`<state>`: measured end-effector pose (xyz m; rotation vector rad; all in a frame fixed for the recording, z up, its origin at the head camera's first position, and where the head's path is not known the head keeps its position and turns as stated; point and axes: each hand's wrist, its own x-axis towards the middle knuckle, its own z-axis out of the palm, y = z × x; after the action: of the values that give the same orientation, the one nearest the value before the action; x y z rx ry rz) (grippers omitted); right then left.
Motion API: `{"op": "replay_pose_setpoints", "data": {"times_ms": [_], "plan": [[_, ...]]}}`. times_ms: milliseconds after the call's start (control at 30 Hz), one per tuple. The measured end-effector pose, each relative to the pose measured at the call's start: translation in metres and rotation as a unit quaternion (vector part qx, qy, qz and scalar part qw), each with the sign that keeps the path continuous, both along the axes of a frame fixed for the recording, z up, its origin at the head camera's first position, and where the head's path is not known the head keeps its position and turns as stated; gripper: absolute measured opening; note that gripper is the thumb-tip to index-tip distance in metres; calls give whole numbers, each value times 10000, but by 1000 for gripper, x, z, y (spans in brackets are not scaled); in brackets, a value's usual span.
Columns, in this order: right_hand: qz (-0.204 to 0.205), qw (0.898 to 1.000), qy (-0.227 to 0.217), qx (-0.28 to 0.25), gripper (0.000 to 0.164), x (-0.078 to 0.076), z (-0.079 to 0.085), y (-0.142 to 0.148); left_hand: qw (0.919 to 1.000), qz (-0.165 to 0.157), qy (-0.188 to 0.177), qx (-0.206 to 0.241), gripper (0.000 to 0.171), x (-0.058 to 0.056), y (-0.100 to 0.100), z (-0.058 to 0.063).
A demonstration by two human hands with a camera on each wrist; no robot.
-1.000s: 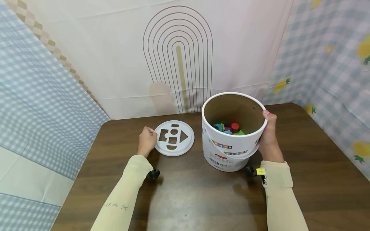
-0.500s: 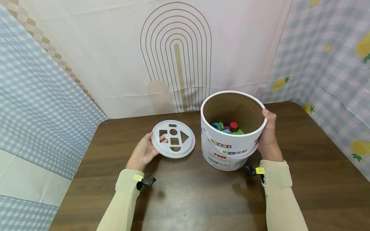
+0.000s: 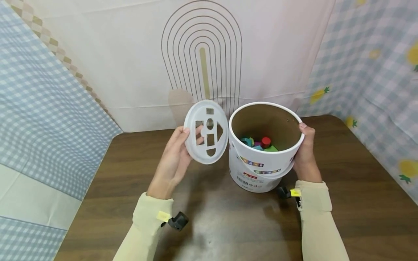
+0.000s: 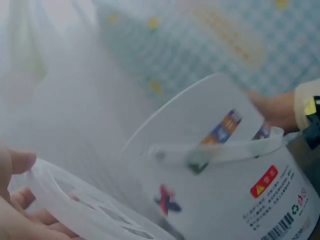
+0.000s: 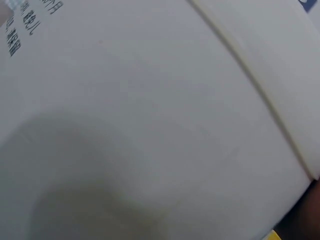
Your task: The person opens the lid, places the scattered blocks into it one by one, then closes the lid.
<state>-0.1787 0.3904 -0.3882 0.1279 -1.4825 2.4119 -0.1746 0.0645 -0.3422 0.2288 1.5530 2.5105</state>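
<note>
My left hand (image 3: pixel 173 159) holds a white round lid (image 3: pixel 210 132) by its left edge, thumb on the near face and fingertips showing through a cut-out. The lid is raised off the table and tilted steeply, and has several shaped holes. Just right of it stands a white bucket (image 3: pixel 261 158) with no cover on it. My right hand (image 3: pixel 305 157) grips its right rim, thumb over the top. Inside lie several blocks, including a red cylinder (image 3: pixel 266 141) and a teal curved block (image 3: pixel 246 141). In the left wrist view the lid's edge appears close to the bucket wall.
A brown wooden table (image 3: pixel 130 174) bears the bucket. Behind it hangs a pale cloth (image 3: pixel 137 65) with arch lines, and checked cloths (image 3: pixel 42 119) flank both sides. The bucket's white handle (image 3: pixel 272 176) hangs down across its front.
My left hand has taken the lid by its left edge, lifted it from the table and tilted it up toward the bucket. The right hand and bucket have stayed in place.
</note>
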Motion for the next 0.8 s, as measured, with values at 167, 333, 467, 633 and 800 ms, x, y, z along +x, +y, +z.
{"op": "replay_pose_setpoints", "data": {"times_ms": [167, 333, 467, 633, 800], "plan": [[-77, 9999, -26, 123, 46, 0, 0, 0, 9779, 108, 1663, -1263, 29, 7, 29, 26], [-41, 9998, -83, 151, 44, 0, -1, 1, 8938, 95, 3511, -2789, 29, 9, 58, 39], [-102, 9996, 34, 250, 38, 0, -3, 3, 8066, 4, 4347, -4005, 29, 11, 78, 42], [27, 9996, 276, 57, 57, -1, -4, 7, 7167, -375, 4568, -5256, 28, 16, 89, 39], [169, 9990, 412, 103, 78, 4, 7, 9, 6771, -437, 4942, -5435, 26, 17, 92, 36]]}}
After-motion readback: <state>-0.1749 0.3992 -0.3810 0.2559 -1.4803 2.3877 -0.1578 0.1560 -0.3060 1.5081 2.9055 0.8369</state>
